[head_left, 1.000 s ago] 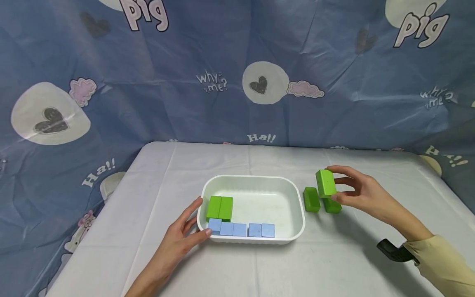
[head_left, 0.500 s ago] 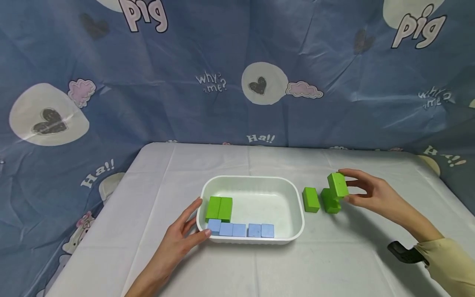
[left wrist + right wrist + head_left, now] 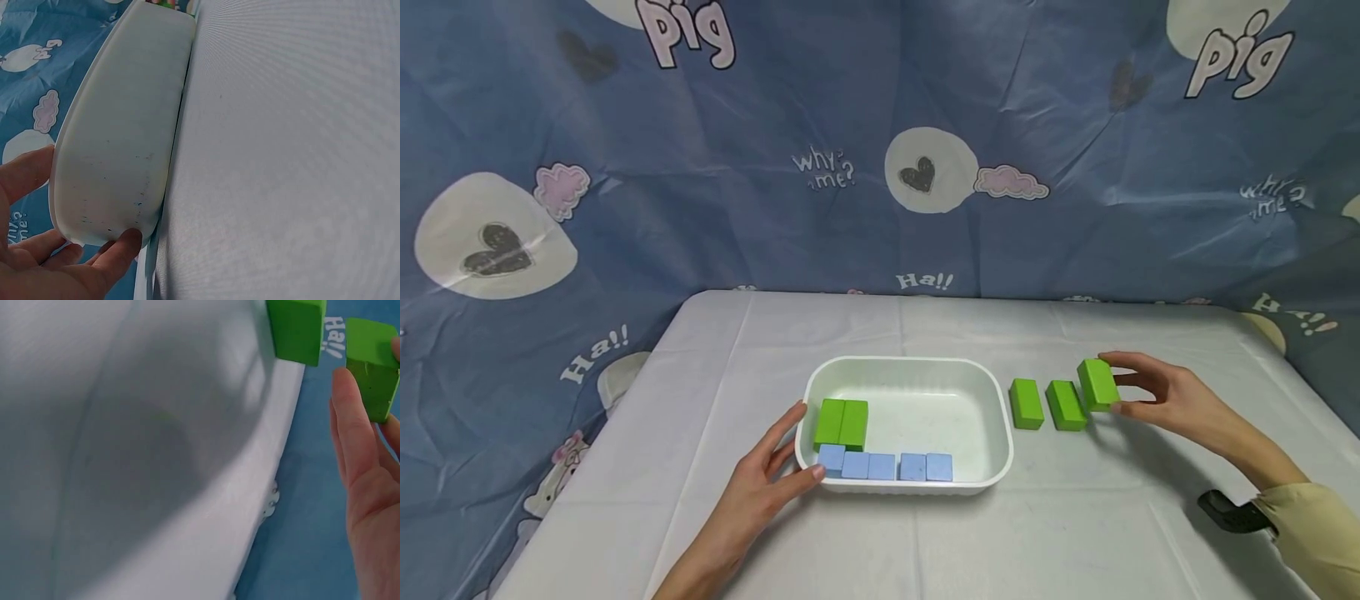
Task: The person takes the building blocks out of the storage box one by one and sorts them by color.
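A white tray [image 3: 992,400] sits mid-table with two green blocks [image 3: 842,423] standing at its left and a row of several blue cubes [image 3: 886,467] along its near wall. My left hand [image 3: 775,477] rests against the tray's near-left corner [image 3: 112,187], thumb and fingers touching its rim. To the tray's right, two green blocks [image 3: 1027,403] [image 3: 1065,405] lie on the table. My right hand [image 3: 1157,398] pinches a third green block [image 3: 1097,384] just right of them, held slightly above the table; the right wrist view shows that block [image 3: 375,365] between my fingers.
A white cloth covers the table [image 3: 925,533]. A blue patterned sheet [image 3: 880,150] hangs behind it and drapes down the left and right sides. Bare cloth lies in front of the tray and at the table's far side.
My right hand has carried the green block rightward and lower, from above the two lying blocks to just right of them. The left hand has stayed on the tray.
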Motion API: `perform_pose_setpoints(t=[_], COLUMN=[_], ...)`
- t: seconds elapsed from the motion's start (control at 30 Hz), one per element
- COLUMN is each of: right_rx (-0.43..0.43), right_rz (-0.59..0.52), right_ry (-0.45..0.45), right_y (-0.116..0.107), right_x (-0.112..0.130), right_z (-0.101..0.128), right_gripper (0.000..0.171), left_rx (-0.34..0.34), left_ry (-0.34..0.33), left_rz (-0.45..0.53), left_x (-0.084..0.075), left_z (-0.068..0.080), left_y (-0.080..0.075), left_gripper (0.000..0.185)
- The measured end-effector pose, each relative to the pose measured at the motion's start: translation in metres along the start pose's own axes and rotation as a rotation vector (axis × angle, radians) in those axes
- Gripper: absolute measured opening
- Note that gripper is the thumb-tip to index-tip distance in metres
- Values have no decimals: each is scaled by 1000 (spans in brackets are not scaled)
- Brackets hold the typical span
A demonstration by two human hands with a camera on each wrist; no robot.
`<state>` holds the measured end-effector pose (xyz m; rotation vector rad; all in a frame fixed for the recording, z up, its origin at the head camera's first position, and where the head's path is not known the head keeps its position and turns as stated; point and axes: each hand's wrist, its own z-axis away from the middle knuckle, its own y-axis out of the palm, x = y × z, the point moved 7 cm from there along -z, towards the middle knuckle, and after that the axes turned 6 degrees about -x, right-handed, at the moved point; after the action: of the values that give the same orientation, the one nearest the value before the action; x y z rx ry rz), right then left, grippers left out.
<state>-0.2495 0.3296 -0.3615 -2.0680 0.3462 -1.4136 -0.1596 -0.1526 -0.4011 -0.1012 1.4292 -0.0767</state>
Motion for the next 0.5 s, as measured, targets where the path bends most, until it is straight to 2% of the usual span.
perform_pose_setpoints(t=[0.2, 0.5], right_rx=[46, 108], right_rz=[44, 92], right_ry=[-24, 30], right_y=[0, 5], right_x=[-8, -28], right_z=[5, 12], right_gripper=[63, 60], left_rx=[-4, 2], left_ry=[8, 9], left_rz=[0, -10], left_x=[-1, -1], left_z=[1, 1], left_y=[-1, 0], left_gripper=[80, 79])
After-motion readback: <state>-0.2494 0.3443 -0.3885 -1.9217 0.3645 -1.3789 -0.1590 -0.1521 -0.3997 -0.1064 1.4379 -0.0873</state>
